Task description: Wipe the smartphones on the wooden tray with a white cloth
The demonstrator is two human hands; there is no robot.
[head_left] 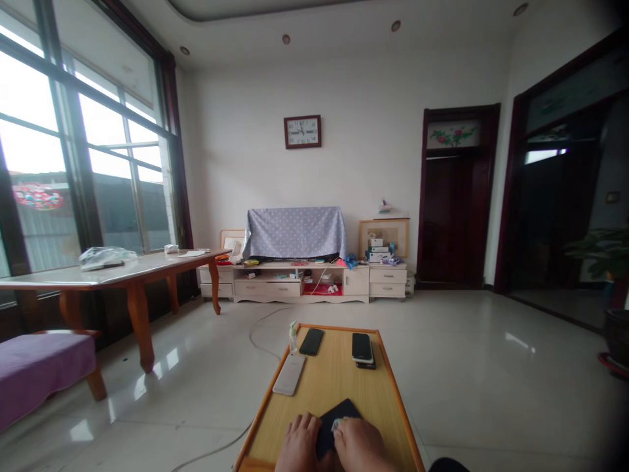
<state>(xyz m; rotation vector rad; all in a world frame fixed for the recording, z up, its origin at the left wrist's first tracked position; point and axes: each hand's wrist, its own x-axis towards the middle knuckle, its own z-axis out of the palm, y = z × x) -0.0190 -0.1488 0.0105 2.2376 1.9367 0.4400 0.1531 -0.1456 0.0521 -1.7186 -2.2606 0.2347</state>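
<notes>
Dark phone (339,419) sits at the near end of the wooden counter (334,387), between your hands. Your left hand (297,446) holds the phone's left edge, fingers (307,423) curled against it. Your right hand (361,446) lies over the lower right of the phone, fingers (346,426) drawn narrow on a small pale wad (337,425), material unclear, touching the phone's face. Farther up the counter: white phone (289,374), black phone (311,341), stacked phones (362,349), small spray bottle (293,337).
</notes>
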